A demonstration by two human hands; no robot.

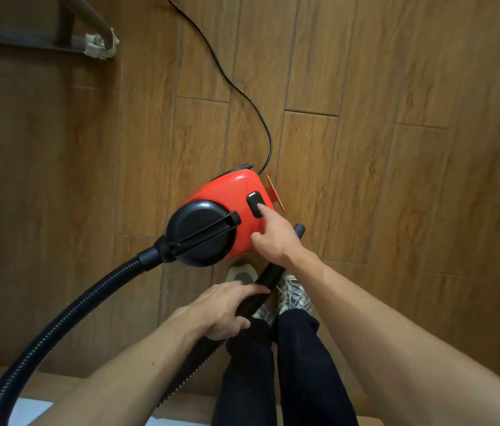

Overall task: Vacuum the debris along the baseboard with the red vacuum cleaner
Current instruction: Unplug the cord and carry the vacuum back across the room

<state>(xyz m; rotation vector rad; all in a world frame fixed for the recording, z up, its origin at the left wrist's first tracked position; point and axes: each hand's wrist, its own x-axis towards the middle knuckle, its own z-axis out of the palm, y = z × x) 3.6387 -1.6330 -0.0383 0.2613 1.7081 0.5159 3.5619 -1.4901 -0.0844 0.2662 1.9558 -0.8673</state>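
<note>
The red vacuum cleaner (230,195) stands on the wooden floor in front of my feet. It has a round black cap with a handle (201,233) and a black switch (255,205) on top. My right hand (274,238) presses that switch with its straight index finger. My left hand (221,309) grips the black ribbed nozzle end of the hose (261,290) above my shoes. The black corrugated hose (58,321) loops from the cap down to the lower left edge.
A black power cord (236,87) runs from the vacuum's back up across the floor. A metal furniture leg with taped foot (101,44) stands at the top left over a dark shadowed area. A pale baseboard strip (27,407) lies along the bottom edge.
</note>
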